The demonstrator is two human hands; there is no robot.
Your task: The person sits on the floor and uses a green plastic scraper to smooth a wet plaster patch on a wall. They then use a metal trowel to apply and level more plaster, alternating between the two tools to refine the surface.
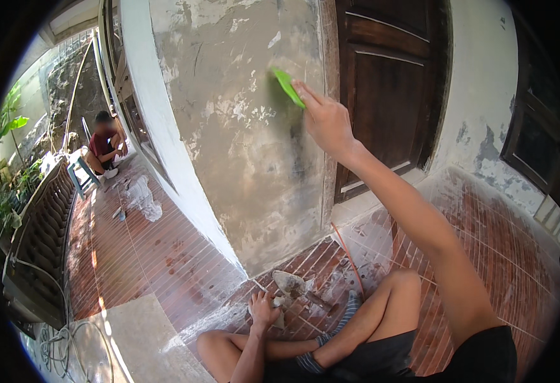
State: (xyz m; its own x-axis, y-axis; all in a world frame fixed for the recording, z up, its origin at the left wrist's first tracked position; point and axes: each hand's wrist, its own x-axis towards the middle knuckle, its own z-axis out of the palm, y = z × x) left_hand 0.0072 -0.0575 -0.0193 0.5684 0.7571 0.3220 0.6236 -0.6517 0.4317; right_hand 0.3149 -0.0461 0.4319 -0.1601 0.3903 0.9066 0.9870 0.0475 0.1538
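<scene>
Head view: my left hand (265, 310) is low beside the trowel (289, 282), whether gripping I can't tell; my right hand (330, 127) grips the green tool (287, 88) up at the patchy wall (229, 159). Farther off, a person (104, 143) is down by a stool (79, 173).

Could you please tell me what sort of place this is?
Probably the covered porch of a house: a dark wooden door is set beside a patchy wall, dusty reddish floor tiles spread below, and green plants grow at the left.
</scene>
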